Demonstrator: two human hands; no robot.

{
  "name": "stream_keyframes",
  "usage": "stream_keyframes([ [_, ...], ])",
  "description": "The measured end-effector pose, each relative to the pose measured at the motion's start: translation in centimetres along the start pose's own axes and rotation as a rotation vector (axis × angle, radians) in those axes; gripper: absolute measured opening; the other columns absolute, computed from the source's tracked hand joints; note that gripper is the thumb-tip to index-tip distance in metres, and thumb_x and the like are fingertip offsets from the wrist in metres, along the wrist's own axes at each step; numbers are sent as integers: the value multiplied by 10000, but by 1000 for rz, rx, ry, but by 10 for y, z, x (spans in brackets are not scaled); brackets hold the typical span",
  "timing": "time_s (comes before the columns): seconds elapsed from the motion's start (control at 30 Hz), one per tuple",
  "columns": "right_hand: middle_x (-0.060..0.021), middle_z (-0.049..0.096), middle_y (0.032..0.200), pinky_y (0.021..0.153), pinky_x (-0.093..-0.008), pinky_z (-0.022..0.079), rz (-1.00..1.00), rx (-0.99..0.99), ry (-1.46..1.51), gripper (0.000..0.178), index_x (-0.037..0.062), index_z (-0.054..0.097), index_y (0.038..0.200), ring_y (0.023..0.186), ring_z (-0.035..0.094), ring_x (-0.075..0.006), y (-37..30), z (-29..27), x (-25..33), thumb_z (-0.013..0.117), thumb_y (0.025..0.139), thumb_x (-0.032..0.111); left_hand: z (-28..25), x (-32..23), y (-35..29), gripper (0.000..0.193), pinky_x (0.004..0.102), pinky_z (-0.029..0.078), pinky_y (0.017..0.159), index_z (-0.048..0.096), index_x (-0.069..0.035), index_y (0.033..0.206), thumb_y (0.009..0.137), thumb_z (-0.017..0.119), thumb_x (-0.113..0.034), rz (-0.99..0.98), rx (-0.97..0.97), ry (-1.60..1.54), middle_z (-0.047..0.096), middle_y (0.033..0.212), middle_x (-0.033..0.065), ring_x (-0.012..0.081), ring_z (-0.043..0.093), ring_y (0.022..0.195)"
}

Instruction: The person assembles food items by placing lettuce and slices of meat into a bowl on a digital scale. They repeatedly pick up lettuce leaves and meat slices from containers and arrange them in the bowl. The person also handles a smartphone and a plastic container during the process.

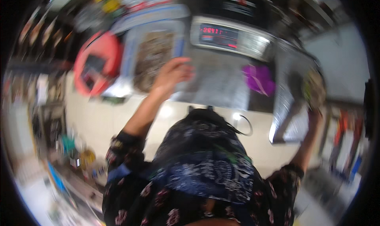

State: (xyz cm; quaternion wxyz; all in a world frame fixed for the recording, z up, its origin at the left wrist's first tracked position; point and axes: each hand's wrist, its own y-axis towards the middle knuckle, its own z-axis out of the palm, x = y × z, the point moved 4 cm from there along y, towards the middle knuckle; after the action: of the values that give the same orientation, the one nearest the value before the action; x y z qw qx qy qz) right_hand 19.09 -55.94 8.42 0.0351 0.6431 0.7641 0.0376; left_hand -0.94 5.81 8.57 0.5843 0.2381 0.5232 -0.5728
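My left hand (175, 75) hangs over the right side of a clear tub (180, 40) holding a brown, shredded-looking mass (153, 55). Its fingers are loosely bent and a little apart, with nothing visible in them. Off to the right, my right hand (315, 117) is closed at the lower end of a blurred, pale greenish, rounded thing (315, 89). That thing is above the right edge of a shiny metal tray (288, 115); motion blur hides what kind it is.
A scale (255, 43) with lit red digits stands at the back of the metal worktop (213, 81). Nearer lies a crumpled purple bag (259, 80). A red basin (82, 63) with dark things inside sits left of the tub. Crowded shelves (51, 115) line the left.
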Motion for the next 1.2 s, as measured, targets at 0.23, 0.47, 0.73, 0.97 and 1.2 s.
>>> stream_keyframes([
  [0.23, -196, 612, 1051, 809, -421, 462, 14, 19, -183, 460, 73, 598, 1115, 964, 577, -364, 5, 27, -35, 533, 855, 446, -6, 13, 5, 271, 333, 506, 756, 483, -4, 1153, 911, 494, -124, 11, -10, -47, 582, 982, 121, 204, 599, 847],
  [0.47, -225, 574, 1124, 840, -426, 448, -121, 113, -45, 479, 32, 537, 1179, 1023, 560, -351, 8, 27, -11, 496, 891, 413, -14, 26, -24, 268, 316, 490, 784, 483, -3, 1154, 917, 480, -130, 1, -87, -59, 572, 989, 103, 191, 586, 870],
  [0.73, -186, 603, 1082, 798, -402, 472, 866, -223, 1088, 394, -1, 558, 1144, 1003, 580, -288, -30, 4, -41, 559, 861, 272, -67, 17, -76, 294, 305, 499, 776, 474, -11, 1185, 914, 493, -122, 47, -145, -59, 585, 997, 99, 174, 593, 868],
  [0.97, -125, 592, 939, 747, -373, 498, 722, -409, 1099, 321, -22, 571, 1073, 889, 565, -236, -51, -14, 86, 578, 811, 164, -195, 14, -107, 313, 287, 503, 758, 491, -24, 1168, 861, 522, -79, 47, -269, -137, 603, 964, 97, 183, 607, 840],
  [1.2, -100, 587, 990, 694, -280, 491, -33, 206, 1172, 407, -23, 509, 1151, 832, 572, -175, -26, 4, 422, 575, 853, 247, -363, 12, -156, 252, 366, 502, 780, 513, -11, 1089, 841, 500, -56, 203, -744, -317, 596, 953, 86, 179, 585, 841],
])
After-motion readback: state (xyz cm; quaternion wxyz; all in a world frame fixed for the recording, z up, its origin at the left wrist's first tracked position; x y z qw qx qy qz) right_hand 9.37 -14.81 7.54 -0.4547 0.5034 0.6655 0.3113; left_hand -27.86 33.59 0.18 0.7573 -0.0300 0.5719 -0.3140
